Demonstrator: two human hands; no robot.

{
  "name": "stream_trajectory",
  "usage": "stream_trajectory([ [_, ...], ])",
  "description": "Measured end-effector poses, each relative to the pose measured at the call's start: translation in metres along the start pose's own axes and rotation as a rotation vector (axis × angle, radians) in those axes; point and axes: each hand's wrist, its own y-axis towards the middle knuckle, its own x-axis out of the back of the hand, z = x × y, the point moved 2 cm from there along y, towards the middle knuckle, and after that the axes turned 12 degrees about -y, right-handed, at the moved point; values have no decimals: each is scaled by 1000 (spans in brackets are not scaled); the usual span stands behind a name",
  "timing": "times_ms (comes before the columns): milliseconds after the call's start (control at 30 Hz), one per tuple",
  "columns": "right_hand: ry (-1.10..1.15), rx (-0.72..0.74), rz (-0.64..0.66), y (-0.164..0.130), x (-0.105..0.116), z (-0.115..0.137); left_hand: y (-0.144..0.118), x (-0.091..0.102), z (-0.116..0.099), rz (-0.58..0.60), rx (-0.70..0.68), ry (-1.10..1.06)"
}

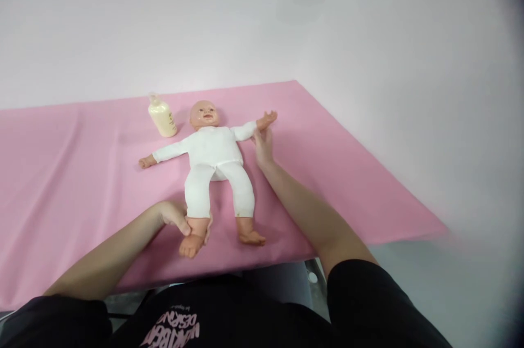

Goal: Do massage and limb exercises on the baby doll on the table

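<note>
A baby doll [215, 146] with a white cloth body lies on its back on the pink cloth, head toward the wall and feet toward me. My left hand [176, 216] is wrapped round the doll's ankle on the left side of the view, thumb on top and fingertips showing on the far side. At the doll's wrist on the right side, my right hand [264, 146] grips the forearm near the cuff; part of its fingers is hidden by the arm. Both doll arms stretch out sideways, and the legs are apart.
A pale yellow pump bottle [162, 117] stands or leans left of the doll's head. The pink cloth [327, 173] covers the table, with creases at the left. Behind it is a white wall [229, 21]. The table's front edge runs close to my body.
</note>
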Motion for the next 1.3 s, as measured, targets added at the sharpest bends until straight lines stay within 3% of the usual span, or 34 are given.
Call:
stream_trajectory([
  [100, 116, -148, -123, 7, 13, -6, 7, 1, 4, 38, 96, 30],
  [233, 157, -283, -135, 12, 22, -16, 12, -1, 3, 94, 140, 45],
  [367, 80, -158, -93, 8, 19, -16, 12, -1, -2, 177, 140, 34],
  [533, -157, 177, -50, -16, 1, 0, 8, 27, 8, 568, 237, -119],
  [600, -237, 297, 30, -29, -7, 7, 8, 41, 10, 524, 111, -175],
  [633, -283, 337, 74, -35, -10, 10, 8, 46, 10, 445, -1, -232],
  [767, -504, 506, 277, -51, -17, 20, 9, 45, -6, -64, -525, -547],
  [867, -643, 660, 398, -53, -20, 24, 13, 32, -17, -298, -592, -670],
  [933, -734, 736, 444, -52, -21, 25, 16, 27, -22, -386, -588, -704],
  [1133, -864, 805, 509, -53, -24, 24, 24, 28, -22, -424, -594, -633],
  [1200, -830, 773, 509, -54, -23, 23, 24, 32, -18, -388, -596, -588],
  [1300, -704, 654, 422, -53, -21, 21, 24, 44, -3, -243, -512, -510],
])
